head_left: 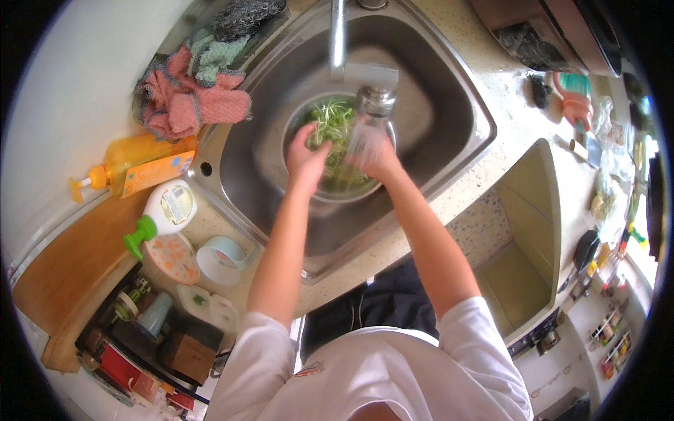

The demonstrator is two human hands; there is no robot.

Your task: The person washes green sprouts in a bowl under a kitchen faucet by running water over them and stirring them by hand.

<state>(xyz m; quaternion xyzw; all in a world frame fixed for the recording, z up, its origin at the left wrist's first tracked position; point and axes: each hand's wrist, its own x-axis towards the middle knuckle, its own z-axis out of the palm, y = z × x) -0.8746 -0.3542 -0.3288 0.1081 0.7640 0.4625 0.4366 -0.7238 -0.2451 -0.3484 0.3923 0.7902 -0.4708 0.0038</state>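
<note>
A round bowl (287, 133) sits in the steel sink (260, 147), filled with thin green sprouts or leafy greens (333, 123) with pale stems. Curled at the bowl's left side, my left hand (306, 160) has its thumb and fingers around some of the greens. My right hand (380, 156) is in the right side of the bowl, under water running from the faucet (376, 100). The stream and motion blur its fingers, so their grip cannot be made out.
Pink and green cloths (189, 98) lie left of the sink. Near them are an orange pump bottle (140, 165), a white bottle with a green pump (170, 207) and a light blue cup (220, 259). An open bin-like container (526, 245) stands at the right.
</note>
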